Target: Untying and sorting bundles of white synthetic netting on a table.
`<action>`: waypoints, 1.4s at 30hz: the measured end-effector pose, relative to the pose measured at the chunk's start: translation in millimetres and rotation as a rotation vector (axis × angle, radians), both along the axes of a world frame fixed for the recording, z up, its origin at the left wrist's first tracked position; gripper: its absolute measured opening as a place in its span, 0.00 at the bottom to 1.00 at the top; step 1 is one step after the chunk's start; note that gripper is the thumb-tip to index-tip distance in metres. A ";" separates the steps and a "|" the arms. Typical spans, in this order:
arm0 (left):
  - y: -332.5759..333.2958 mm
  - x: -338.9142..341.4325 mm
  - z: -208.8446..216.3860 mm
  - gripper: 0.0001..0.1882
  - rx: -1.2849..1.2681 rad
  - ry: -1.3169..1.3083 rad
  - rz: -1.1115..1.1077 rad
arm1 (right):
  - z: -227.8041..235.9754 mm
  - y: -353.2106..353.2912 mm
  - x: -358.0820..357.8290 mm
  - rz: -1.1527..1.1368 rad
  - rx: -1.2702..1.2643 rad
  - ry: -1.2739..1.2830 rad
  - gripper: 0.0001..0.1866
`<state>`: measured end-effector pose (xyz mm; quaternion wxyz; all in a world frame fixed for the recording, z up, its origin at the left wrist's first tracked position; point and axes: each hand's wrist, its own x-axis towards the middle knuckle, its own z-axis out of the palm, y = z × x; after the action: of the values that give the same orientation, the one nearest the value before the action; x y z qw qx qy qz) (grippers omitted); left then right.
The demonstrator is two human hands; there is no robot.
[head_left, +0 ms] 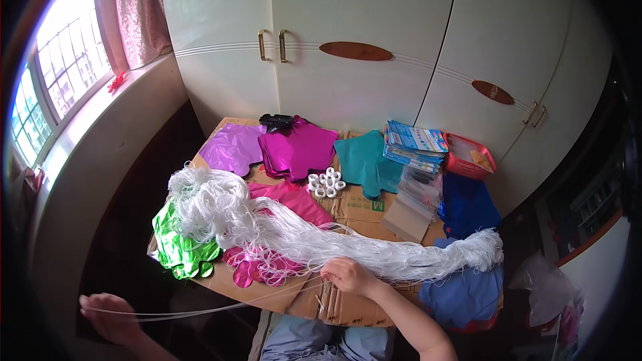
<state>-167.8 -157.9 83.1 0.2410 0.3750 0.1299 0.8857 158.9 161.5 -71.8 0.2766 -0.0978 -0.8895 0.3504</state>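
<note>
A long, loose skein of white string (pixel 361 251) lies across the cardboard-covered table, with a tangled heap at its left end and a gathered bunch at its right. My right hand (pixel 348 275) is closed on a few strands at the skein's near edge. Out past the table's front left, my left hand (pixel 112 319) has the same strands running across it. They stretch nearly straight between both hands. Flat foil balloons lie around and under the skein: green (pixel 182 244), pink (pixel 291 199), lilac (pixel 233 147), magenta (pixel 299 149) and teal (pixel 369 160).
Several small white rolls (pixel 326 182) sit mid-table. Blue printed packets (pixel 416 144), a red basket (pixel 470 157) and clear plastic bags (pixel 419 190) occupy the back right. Blue sheets (pixel 466 297) hang over the right edge. Cabinets (pixel 361 0) stand behind; a window is at left.
</note>
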 end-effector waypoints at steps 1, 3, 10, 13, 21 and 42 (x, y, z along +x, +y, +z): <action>-14.7 -22.6 7.4 0.08 -0.024 -0.046 0.080 | 0.1 1.7 1.5 -0.004 0.004 0.009 0.03; -40.2 -82.1 5.0 0.08 -0.032 0.019 0.199 | -0.1 3.4 3.9 -0.011 0.011 0.024 0.03; -30.7 -57.1 22.9 0.13 -0.164 -0.262 0.314 | 3.1 0.3 8.8 0.007 0.162 -0.086 0.14; 18.6 41.1 22.3 0.09 -1.076 1.207 0.804 | 66.2 -39.5 12.6 0.036 0.377 -0.271 0.34; 128.7 145.2 10.4 0.10 -0.554 1.509 0.066 | 69.5 -125.6 -12.1 0.432 -0.741 0.220 0.28; 136.8 191.2 -73.3 0.07 -0.503 0.883 -0.299 | 27.8 -123.5 46.1 -0.116 -0.733 0.153 0.05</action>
<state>23.4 -21.1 9.8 0.3698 0.6571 0.3726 0.5409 205.0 38.0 -44.0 0.3084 -0.2141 -0.6749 0.6353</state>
